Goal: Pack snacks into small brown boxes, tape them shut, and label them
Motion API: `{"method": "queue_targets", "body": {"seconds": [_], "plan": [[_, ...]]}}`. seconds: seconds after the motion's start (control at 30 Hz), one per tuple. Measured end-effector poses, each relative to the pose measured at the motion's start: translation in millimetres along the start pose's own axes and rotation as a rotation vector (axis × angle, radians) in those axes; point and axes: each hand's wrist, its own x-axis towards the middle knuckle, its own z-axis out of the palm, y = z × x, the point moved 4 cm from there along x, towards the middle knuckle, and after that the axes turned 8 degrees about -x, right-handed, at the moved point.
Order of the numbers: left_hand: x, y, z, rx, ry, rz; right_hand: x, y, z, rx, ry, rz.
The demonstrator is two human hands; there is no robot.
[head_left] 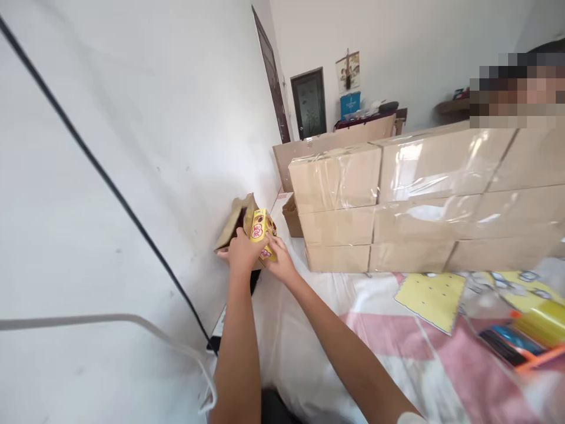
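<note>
A yellow snack box [258, 225] with red and white lettering stands tilted at the mouth of an open brown paper bag [232, 222], close to the white wall. My right hand [279, 259] is closed on the right side of the snack box. My left hand [242, 250] grips the near edge of the bag, some of its fingers out at the bag's left side and its thumb reaching across to the snack box. Both hands partly cover the box's lower end. The bag's inside is dark, and its contents cannot be made out.
Taped cardboard boxes [339, 227] form a stacked wall on the right, with a small open carton [292, 217] beside it. A tape dispenser [529, 338] lies on the patterned cloth [309, 330]. A black cable [101, 171] crosses at left. A blurred person is behind the stack.
</note>
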Motion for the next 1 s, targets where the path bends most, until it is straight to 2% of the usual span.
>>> {"method": "queue_targets", "body": {"seconds": [0.1,0.17,0.2,0.27,0.37,0.4,0.47,0.57,0.63,0.7,0.77,0.83,0.9,1.0], "plan": [[-42,10,-25,0.104,0.000,-0.024,-44,-32,-25,0.087,-0.197,0.033],[-72,8,-36,0.065,-0.022,0.014,-80,-48,-63,0.093,-0.335,0.020],[-89,4,-40,0.009,-0.046,0.031,-99,-52,-91,0.063,-0.365,0.009],[-126,-8,-43,-0.143,-0.124,0.094,-138,-50,-159,-0.022,-0.294,0.053],[-182,-12,-29,-0.340,-0.321,0.312,-192,-29,-263,-0.083,-0.144,0.247],[-199,-8,-19,-0.365,-0.395,0.399,-206,-21,-289,-0.084,-0.117,0.309],[-224,11,8,-0.354,-0.542,0.573,-227,-10,-328,-0.062,-0.081,0.394],[-245,52,54,-0.308,-0.745,0.791,-235,-4,-358,0.021,-0.080,0.447],[-248,76,79,-0.312,-0.831,0.875,-233,-8,-373,0.044,-0.064,0.433],[-242,90,94,-0.323,-0.862,0.910,-230,-15,-387,-0.014,-0.043,0.383],[-234,92,103,-0.354,-0.859,0.903,-228,-23,-397,-0.130,-0.046,0.323],[-228,87,108,-0.455,-0.857,0.807,-226,-28,-402,-0.241,-0.037,0.264],[-228,77,113,-0.627,-0.863,0.592,-223,-30,-401,-0.292,-0.005,0.225],[-238,61,122,-0.804,-0.884,0.274,-220,-25,-395,-0.280,0.042,0.276]]}}
